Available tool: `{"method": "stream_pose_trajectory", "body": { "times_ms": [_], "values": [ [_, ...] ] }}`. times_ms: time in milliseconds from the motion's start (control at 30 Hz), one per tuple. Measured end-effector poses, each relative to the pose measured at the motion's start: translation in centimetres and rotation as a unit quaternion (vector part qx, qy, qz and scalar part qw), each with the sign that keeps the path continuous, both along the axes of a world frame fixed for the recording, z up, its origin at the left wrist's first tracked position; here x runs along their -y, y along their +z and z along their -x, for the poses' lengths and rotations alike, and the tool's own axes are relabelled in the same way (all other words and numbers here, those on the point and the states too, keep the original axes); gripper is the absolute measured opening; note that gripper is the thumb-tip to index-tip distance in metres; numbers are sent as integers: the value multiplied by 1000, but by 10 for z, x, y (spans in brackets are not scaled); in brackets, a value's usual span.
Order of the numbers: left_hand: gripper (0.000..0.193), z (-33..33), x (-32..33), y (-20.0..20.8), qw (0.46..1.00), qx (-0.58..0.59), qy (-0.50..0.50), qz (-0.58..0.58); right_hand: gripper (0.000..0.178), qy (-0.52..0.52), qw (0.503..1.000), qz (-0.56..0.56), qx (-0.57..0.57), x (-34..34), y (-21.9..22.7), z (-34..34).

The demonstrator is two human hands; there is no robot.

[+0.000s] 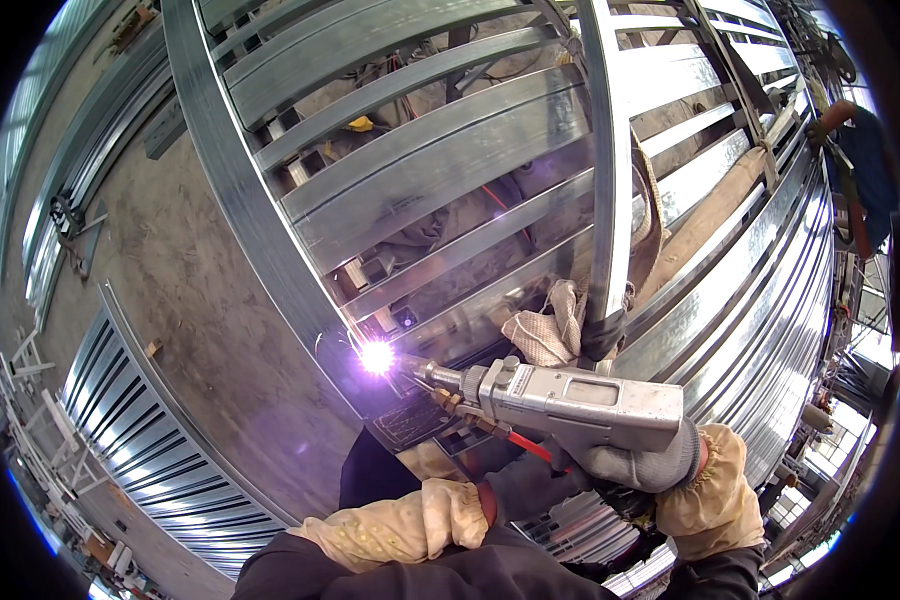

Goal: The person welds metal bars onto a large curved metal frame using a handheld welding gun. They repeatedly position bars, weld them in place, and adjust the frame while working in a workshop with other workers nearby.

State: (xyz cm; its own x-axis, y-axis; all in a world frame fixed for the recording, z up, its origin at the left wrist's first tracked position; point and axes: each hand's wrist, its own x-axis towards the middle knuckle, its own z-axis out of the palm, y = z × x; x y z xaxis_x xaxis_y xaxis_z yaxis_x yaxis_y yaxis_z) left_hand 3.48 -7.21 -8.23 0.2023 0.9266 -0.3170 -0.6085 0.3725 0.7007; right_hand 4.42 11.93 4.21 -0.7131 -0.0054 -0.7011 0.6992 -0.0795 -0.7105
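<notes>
Head: torch (570,410) w/ illeg. label (514,379)

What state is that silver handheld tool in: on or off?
On: a dazzling white glare burns at the front end of the silver tool.

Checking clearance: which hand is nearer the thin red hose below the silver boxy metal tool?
Left. The dark-gloved left hand is just below the thin red hose; the grey-gloved right hand is farther right, gripping the silver boxy metal tool.
</notes>
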Motion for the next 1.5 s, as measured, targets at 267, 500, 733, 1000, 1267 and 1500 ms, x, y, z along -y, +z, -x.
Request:
{"method": "stream_pose_trajectory", "body": {
  "times_ms": [267, 500, 733, 1000, 1267, 1500],
  "values": [
    [35, -17, 4, -7, 997, -19, 80, -13, 55, 14, 1000, -15, -6, -1, 3, 1],
    [21, -6, -2, -2, 999, 19, -6, 39, 53, 8, 1000, 8, -6, -2, 2, 0],
    [19, -27, 5, -14, 999, 15, 23, 44, 55, 21, 998, 33, 48, -3, 5, 1],
    [19, 8, -3, 8, 999, -41, 23, -5, 55, 21, 999, 12, 21, -3, 8, 3],
    [24, 18, -5, -4, 995, 44, 29, -91, 55, -8, 998, 49, 44, -2, 10, 0],
    [21, -27, 3, -14, 993, 42, 102, -34, 56, 10, 1000, 28, 6, -2, 10, 1]
  ]
}}
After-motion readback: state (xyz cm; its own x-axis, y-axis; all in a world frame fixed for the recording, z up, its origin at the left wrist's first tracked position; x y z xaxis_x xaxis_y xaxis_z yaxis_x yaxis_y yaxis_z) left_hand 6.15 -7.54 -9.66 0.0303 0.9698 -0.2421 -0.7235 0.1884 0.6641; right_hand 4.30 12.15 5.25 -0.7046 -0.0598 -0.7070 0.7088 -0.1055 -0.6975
